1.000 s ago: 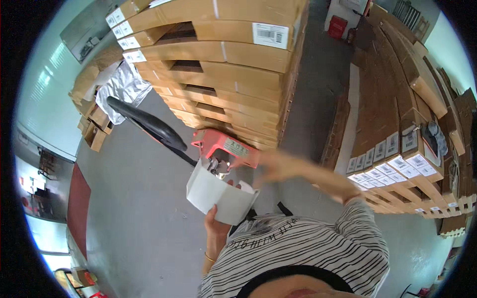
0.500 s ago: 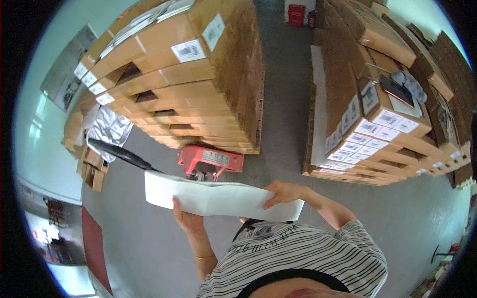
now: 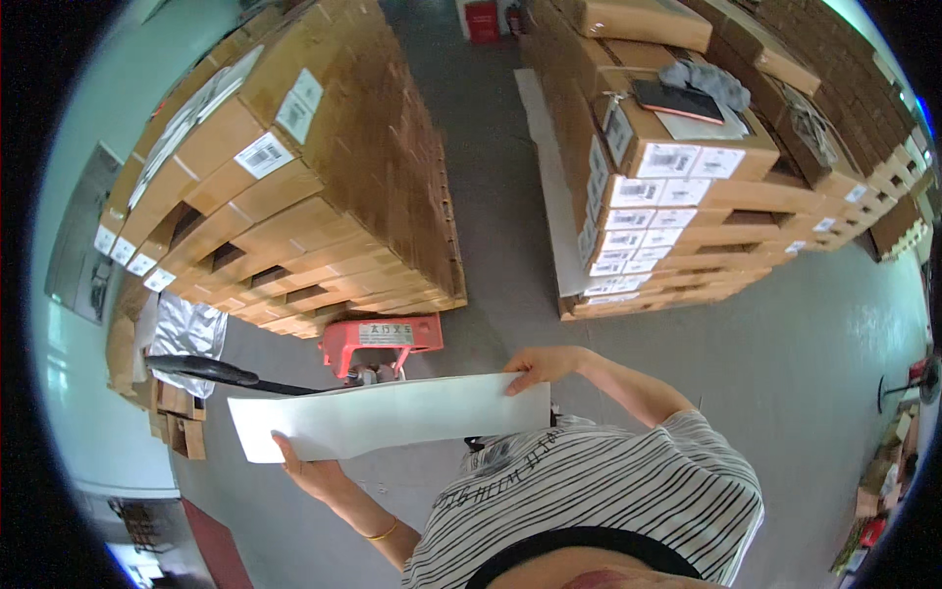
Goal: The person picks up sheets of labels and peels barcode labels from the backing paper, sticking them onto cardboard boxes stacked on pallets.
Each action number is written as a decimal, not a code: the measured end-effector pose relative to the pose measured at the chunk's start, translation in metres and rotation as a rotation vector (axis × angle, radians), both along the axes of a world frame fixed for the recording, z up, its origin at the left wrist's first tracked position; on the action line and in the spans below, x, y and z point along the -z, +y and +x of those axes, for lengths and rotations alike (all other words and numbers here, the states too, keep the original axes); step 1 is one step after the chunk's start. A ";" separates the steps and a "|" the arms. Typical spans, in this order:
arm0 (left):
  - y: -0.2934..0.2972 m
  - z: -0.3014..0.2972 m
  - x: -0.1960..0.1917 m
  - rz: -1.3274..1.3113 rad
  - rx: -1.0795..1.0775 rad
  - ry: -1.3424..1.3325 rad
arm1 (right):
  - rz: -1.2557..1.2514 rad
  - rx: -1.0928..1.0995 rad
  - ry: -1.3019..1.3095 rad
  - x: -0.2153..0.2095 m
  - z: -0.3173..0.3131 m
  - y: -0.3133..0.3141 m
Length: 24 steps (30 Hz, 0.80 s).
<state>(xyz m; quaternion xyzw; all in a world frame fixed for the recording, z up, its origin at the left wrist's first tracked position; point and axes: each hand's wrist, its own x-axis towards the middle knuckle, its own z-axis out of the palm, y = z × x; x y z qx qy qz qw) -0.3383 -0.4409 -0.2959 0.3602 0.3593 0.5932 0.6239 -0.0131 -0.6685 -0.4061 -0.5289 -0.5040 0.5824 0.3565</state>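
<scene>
1. Two bare hands are in my feed, each closed on one white sheet [image 3: 392,417], which might be several layers; I cannot tell.
2. On its lower edge, I see the left hand [image 3: 312,477] gripping near the left end, thumb on the near face, fingers mostly hidden behind.
3. Over its upper edge, the right hand [image 3: 546,364] pinches near the right end.
4. What I watch most: the sheet lies between the hands, its long axis running crosswise from one to the other, right end slightly higher in my view. Neither hand is nearer; both touch it.
5. Just beyond the sheet, between the hands, I see a red pallet truck [image 3: 343,342], its black handle [image 3: 211,370] reaching out past the left hand.
6. Farther ahead of the left hand rises one carton stack [image 3: 392,147]; ahead and right of the right hand, another carton stack [image 3: 721,240].
</scene>
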 end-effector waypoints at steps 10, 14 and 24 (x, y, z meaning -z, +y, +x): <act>-0.001 0.016 -0.017 0.109 -0.160 0.050 | 0.032 0.230 -0.075 -0.037 0.049 -0.014; 0.012 -0.008 -0.006 0.433 -0.373 0.483 | 0.212 0.285 0.456 -0.088 0.040 -0.006; -0.089 0.088 0.005 0.754 1.021 0.645 | 0.312 0.187 0.544 -0.127 -0.017 0.047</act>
